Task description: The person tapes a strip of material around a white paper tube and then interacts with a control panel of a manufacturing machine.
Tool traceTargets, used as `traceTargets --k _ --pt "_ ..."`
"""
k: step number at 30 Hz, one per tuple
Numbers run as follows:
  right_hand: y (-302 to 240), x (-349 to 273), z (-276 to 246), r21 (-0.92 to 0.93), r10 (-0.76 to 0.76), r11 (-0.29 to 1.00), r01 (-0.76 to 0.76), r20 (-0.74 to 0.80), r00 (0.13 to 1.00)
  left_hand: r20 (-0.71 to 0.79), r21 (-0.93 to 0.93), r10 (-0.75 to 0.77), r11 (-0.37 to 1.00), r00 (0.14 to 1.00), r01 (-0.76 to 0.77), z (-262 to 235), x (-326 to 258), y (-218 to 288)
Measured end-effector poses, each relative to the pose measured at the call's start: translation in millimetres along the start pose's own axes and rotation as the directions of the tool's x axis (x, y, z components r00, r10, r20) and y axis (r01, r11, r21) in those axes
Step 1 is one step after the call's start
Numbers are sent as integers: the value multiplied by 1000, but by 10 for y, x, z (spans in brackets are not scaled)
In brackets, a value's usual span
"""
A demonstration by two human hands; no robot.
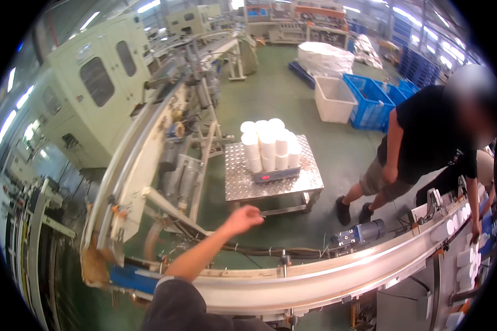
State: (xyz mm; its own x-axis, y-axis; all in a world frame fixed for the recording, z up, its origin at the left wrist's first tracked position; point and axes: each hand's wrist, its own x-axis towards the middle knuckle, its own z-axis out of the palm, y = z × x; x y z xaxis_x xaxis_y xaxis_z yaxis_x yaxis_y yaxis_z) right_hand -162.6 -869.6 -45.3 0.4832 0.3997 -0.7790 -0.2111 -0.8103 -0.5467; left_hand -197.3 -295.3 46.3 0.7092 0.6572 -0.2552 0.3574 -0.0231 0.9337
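My left hand (243, 220) reaches out over the conveyor (315, 284) from the lower edge, its fingers curled in. Nothing shows in it. Just beyond it stands a low metal table (240, 185) with a patterned plate top. On that table sits a dark bench scale (278, 175) with a red lit display, and a cluster of white cylinders (268, 146) stands upright on it, stacked in tiers. My hand is apart from the table and the cylinders. My right hand is out of view.
At the right, a person (425, 143) bends over the conveyor, one hand near white cylinders (458, 220). A motor (364, 231) sits beside the conveyor's far side. A white bin (334, 102) and blue crates (367, 102) stand behind. A machine cabinet (94, 110) rises at the left.
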Motion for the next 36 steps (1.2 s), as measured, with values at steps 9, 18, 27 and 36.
traceTargets --k 9,18,27,36 --pt "-541 -997 -55 -584 -303 525 619 552 777 395 167 289 911 872 -377 1600 -3762 159" --pt "-1397 -2254 203 -371 -174 636 677 785 594 270 80 135 984 953 -162 1684 -4972 -271" --pt "-1437 -2111 1801 -227 -49 863 451 851 523 -49 -105 89 990 995 -94 7 -5998 -1070" --pt "-1858 -2504 5290 -268 146 646 714 963 229 -388 -359 -295 921 873 151 -1818 -7760 -2129"
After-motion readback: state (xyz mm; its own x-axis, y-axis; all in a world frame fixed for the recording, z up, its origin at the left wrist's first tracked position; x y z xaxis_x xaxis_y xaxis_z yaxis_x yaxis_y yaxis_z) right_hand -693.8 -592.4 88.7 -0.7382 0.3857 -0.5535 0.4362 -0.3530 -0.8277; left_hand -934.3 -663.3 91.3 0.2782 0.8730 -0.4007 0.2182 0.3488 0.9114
